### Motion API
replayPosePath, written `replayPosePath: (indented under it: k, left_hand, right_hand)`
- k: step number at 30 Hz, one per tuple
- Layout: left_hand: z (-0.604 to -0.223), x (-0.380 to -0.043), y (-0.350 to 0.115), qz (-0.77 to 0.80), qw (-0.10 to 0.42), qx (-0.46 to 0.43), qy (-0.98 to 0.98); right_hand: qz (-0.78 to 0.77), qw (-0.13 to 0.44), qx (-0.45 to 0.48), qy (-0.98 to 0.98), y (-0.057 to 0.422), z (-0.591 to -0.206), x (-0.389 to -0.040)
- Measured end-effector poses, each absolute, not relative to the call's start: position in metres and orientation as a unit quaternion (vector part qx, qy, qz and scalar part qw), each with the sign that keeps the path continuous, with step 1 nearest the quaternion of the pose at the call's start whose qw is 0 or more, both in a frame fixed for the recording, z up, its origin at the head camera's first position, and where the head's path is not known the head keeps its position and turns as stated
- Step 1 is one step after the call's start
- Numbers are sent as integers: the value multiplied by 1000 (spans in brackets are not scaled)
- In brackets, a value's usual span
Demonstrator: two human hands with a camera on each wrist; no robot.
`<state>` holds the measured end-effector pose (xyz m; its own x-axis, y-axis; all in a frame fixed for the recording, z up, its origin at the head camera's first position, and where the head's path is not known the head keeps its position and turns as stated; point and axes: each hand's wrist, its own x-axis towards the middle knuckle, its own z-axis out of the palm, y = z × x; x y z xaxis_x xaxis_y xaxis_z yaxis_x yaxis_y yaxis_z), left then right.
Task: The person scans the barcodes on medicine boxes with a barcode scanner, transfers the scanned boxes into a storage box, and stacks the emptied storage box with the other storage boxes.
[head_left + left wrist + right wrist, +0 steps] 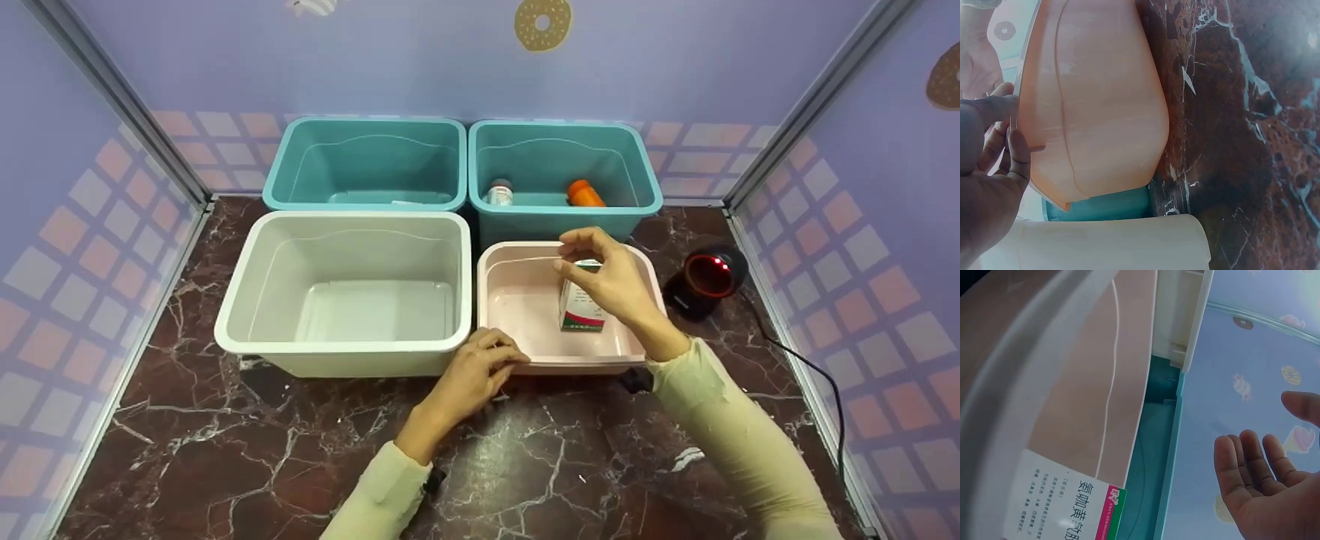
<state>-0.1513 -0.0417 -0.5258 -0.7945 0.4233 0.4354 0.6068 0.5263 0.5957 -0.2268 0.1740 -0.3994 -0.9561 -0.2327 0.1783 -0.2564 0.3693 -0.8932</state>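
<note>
A pale pink plastic bin (525, 315) stands front right on the table. My left hand (480, 367) grips its near left rim; in the left wrist view the fingers (1019, 149) bend over that rim, one of them against the outer wall. Inside the pink bin is a white medicine box (581, 307) with green and red bands, its printed side also visible in the right wrist view. Above this box is my right hand (607, 274), thumb and fingers apart and nothing between them. From the right wrist, the same hand (1266, 478) shows loosely bent fingers.
Left of the pink bin stands a larger white bin (345, 349). Behind are two teal bins: the left (364, 161) has a small white item, the right (555, 150) a white bottle (500, 193) and an orange bottle (585, 195). A black scanner (705, 281) glows red at right, its cable trailing forward.
</note>
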Motion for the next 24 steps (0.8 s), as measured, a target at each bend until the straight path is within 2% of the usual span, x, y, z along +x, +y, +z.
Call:
replayPosePath:
  k: [12,19,24]
  left_hand:
    - [-525,-151,-42,-385,120,-297,-866]
    - [-525,-151,-42,-385,111,-293,-868]
    - [-525,-151,-42,-387,117,-297,-865]
  right_hand:
    - [530,34,139,-836,188,-414,-223]
    - [538,34,122,-833,207,-453,-239]
    - [538,19,92,-838,218,-465,-240]
